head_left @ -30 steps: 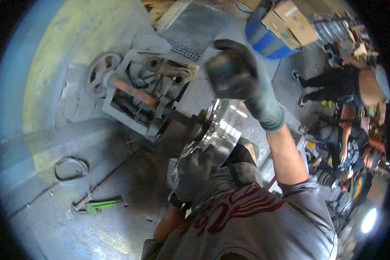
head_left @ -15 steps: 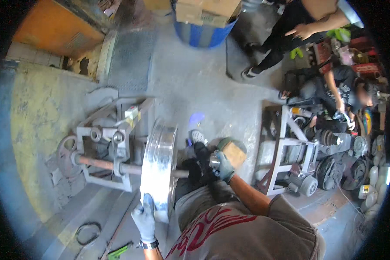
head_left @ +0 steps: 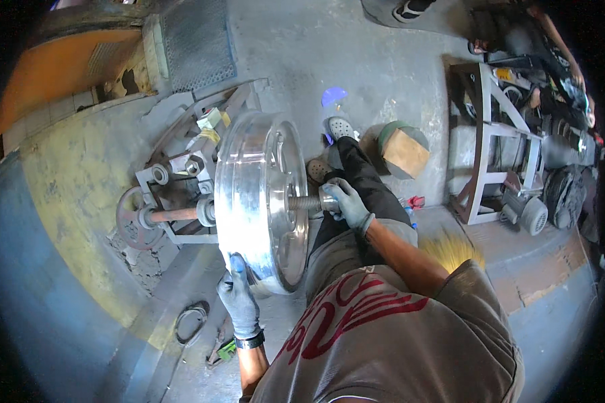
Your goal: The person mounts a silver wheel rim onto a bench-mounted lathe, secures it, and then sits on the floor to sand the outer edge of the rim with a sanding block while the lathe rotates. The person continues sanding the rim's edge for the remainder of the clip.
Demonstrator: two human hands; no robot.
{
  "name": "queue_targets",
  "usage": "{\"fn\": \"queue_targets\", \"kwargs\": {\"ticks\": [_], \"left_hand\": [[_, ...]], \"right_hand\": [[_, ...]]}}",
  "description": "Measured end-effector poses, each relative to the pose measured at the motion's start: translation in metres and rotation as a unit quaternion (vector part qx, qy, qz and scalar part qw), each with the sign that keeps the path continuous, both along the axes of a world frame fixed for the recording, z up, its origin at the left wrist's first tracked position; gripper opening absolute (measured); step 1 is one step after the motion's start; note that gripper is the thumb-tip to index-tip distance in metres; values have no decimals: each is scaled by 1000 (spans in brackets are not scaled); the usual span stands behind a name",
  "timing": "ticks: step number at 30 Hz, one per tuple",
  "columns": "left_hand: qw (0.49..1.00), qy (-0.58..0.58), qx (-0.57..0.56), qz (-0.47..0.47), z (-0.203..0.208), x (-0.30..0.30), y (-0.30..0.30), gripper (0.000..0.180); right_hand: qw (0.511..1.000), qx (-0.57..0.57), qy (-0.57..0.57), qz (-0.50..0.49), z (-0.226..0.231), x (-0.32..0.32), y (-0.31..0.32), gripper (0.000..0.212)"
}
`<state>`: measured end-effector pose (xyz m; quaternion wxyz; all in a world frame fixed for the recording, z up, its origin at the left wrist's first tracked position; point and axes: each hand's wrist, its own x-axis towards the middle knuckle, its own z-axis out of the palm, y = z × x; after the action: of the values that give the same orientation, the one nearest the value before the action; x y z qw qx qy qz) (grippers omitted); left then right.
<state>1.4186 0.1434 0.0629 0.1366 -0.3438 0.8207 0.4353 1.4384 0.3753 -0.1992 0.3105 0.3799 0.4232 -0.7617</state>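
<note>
A shiny metal wheel rim is mounted on a shaft whose threaded end sticks out of its right side. My left hand, in a grey glove, grips the rim's near lower edge, its thumb lying on the bright outer surface. Also gloved, my right hand is closed around a metal collar at the free end of the thread. How far the collar sits over the thread is hidden by my fingers. Left of the rim, a metal stand carries the shaft and a handwheel.
A round stool topped with cardboard stands ahead of my legs. To the right are a metal frame, a motor and yellow bristles. A cable coil lies at lower left. Other people are partly visible at upper right.
My right hand has brought the collar from beside the stool left to the shaft's threaded end. My left hand stays at the rim's lower edge. The view has shifted downward, closer over the rim.
</note>
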Motion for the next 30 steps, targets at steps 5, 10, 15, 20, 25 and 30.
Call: {"fn": "queue_targets", "kwargs": {"ticks": [5,10,15,20,25,30], "left_hand": [[1000,-12,21,20,-3,1,-6,48],[998,9,47,39,-8,0,-9,50],[996,4,53,66,0,-3,-12,48],[997,-2,39,72,4,-10,-9,50],[996,3,39,75,0,-12,-8,51],[998,-5,23,58,0,-8,-13,51]], "right_hand": [[991,28,127,26,7,1,11,53],[939,85,290,163,14,-2,33,75],[948,42,283,142,14,-4,36,74],[968,-73,205,128,10,-9,33,72],[966,-113,162,169,-6,-12,27,76],[938,-2,218,270,-21,-16,11,82]]}}
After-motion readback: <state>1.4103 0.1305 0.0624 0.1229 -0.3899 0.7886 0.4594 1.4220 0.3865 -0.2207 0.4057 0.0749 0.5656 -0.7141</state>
